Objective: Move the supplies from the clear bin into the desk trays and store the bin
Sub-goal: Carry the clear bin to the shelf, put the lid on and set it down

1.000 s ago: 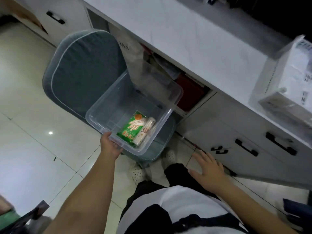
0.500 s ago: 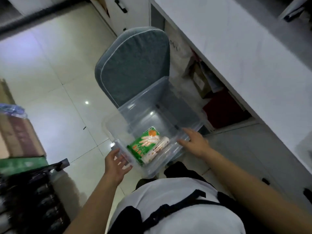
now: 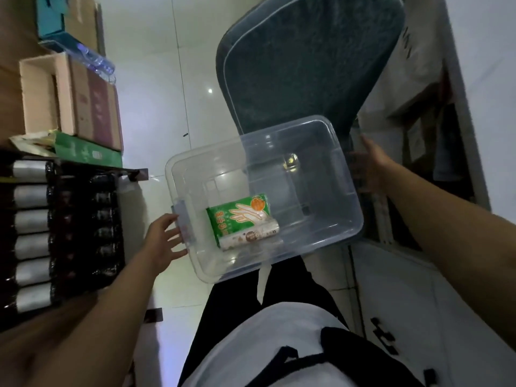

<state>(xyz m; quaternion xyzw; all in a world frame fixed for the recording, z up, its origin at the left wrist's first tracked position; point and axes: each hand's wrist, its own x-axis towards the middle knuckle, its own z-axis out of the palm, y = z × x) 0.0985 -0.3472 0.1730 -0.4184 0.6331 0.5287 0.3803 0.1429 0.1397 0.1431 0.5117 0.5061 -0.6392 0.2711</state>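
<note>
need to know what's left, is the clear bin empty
Not empty: the clear bin holds a green packet and a small white roll.

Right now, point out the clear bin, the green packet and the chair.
clear bin (image 3: 350,219): head view, right wall.
green packet (image 3: 237,216): head view, printed front.
chair (image 3: 307,65): head view, grey cushion.
</note>
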